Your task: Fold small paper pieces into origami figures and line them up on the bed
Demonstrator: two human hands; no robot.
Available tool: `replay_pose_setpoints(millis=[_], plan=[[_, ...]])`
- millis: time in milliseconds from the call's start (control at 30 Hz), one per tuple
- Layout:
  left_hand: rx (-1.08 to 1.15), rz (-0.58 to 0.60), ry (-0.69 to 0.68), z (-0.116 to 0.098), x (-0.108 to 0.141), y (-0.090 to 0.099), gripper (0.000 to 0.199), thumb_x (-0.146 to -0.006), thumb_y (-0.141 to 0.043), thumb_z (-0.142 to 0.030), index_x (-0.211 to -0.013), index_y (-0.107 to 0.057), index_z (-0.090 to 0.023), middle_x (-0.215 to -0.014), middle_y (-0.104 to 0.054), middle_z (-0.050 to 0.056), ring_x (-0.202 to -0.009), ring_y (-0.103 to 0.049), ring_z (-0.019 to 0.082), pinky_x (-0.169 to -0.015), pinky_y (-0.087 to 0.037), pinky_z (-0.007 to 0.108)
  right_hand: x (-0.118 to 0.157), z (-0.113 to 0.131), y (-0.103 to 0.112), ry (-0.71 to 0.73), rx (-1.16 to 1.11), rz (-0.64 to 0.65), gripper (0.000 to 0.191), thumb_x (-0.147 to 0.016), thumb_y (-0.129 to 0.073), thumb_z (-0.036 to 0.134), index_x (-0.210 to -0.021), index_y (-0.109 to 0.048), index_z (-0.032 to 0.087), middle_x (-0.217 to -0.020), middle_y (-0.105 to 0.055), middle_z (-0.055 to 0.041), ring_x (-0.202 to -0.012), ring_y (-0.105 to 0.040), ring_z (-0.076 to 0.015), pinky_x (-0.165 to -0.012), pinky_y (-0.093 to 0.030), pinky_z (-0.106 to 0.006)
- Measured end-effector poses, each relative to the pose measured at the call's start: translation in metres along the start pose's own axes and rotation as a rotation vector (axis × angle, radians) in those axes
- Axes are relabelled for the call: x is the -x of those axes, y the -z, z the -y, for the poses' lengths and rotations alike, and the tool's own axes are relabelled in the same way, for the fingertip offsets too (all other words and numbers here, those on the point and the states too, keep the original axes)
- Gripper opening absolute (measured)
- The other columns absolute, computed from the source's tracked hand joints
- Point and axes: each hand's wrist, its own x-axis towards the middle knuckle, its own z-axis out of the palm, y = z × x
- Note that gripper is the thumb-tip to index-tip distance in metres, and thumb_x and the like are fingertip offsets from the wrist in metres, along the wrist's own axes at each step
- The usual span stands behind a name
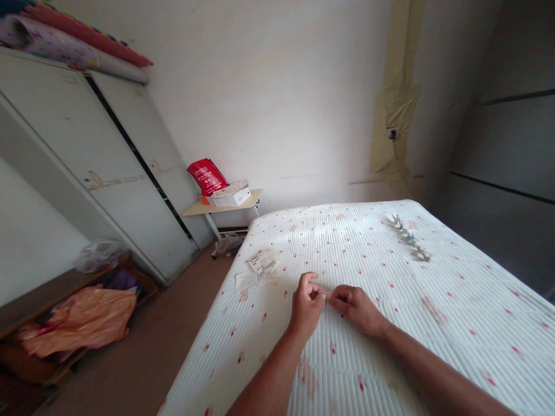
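Note:
Both hands are close together over the middle of a white ribbed bed cover (347, 358) with small red marks. My left hand (307, 301) is pinched, its fingertips on something thin and small that I cannot make out. Just to its right, my right hand (356, 306) is also closed, thumb and fingers pressed together near the same small thing. Beyond my left hand, printed papers or clear packets (264, 262) lie on the cover. A row of greyish, twisted pieces (407, 237) rests on the far right part.
Against the wall is a small table (251, 200) with a red bag (207, 177) and a white box (232, 197). A pale wardrobe (125, 202) stands at the left. Below it, an orange plastic bag (91, 318) lies on a low wooden rack. A socket (392, 133) is on the wall.

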Motion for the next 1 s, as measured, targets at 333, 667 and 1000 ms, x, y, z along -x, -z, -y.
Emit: replay_pose_setpoints(millis=[333, 667, 1000], plan=[[-0.277, 0.078, -0.061, 0.019, -0.013, 0.001, 0.033, -0.067, -0.049, -0.004, -0.095, -0.054, -0.02, -0.068, -0.058, -0.005, -0.063, -0.054, 0.009, -0.061, -0.041, 0.02, -0.005, -0.002, 0.01, -0.073, 0.215, 0.059, 0.016, -0.072, -0.046, 0.014, -0.063, -0.059, 0.017, -0.061, -0.06, -0.0009, -0.057, -0.053, -0.012, -0.054, -0.036, -0.021], [-0.545, 0.022, -0.173, 0.017, -0.012, 0.005, 0.014, -0.065, -0.056, -0.005, -0.072, -0.057, -0.018, -0.077, -0.054, 0.0, -0.076, -0.051, 0.013, -0.068, -0.04, 0.025, -0.004, -0.008, 0.01, 0.222, 0.321, 0.138, 0.03, -0.078, -0.05, 0.015, -0.099, -0.065, 0.03, -0.096, -0.057, -0.0024, -0.08, -0.057, -0.0138, -0.07, -0.043, -0.023], [-0.563, 0.13, -0.286, 0.016, 0.002, 0.024, 0.016, -0.065, -0.059, -0.01, -0.076, -0.065, -0.02, -0.081, -0.057, 0.002, -0.082, -0.051, 0.016, -0.075, -0.042, 0.028, -0.009, -0.008, 0.008, 0.228, 0.397, 0.158, 0.024, -0.082, -0.048, 0.02, -0.096, -0.064, 0.028, -0.093, -0.057, -0.0011, -0.074, -0.057, -0.0119, -0.064, -0.04, -0.02]])
